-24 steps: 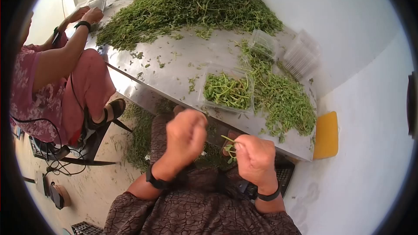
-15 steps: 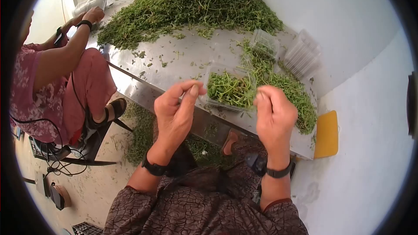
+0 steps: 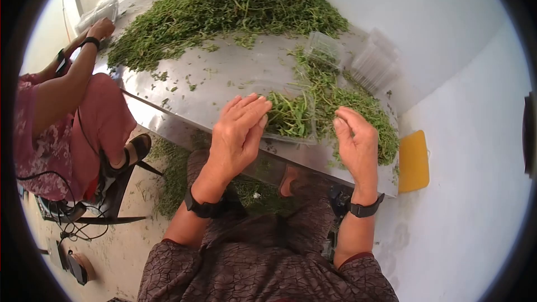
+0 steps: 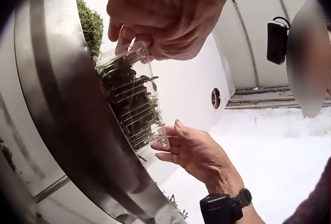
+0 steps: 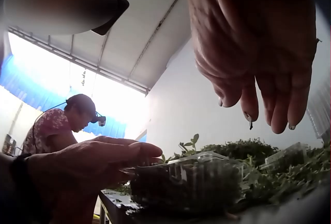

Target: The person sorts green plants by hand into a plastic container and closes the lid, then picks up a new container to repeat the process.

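A clear plastic punnet [image 3: 291, 140] filled with leafy green stems [image 3: 295, 117] stands near the front edge of the metal table. My left hand [image 3: 234, 133] is at its left side, fingers straight and together, fingertips over the rim. On the other side my right hand [image 3: 357, 141] hovers with loosely bent fingers, a little apart from the punnet in the head view. The right wrist view shows the fingers of that right hand [image 5: 258, 63] hanging down with tiny plant bits on the tips. Sprigs rise above the punnet's rim there.
Loose greens [image 3: 386, 140] lie right of the punnet, below a smaller clear box [image 3: 325, 47] and stacked empty punnets [image 3: 376, 62]. A large heap of greens [image 3: 240, 11] covers the back. Another person [image 3: 61, 117] sits at left. A yellow board [image 3: 414, 162] leans by the wall.
Both hands have risen from the lap to the punnet's two sides. The green sprig that the right hand held is gone from its fingers. The left fingers have straightened out.
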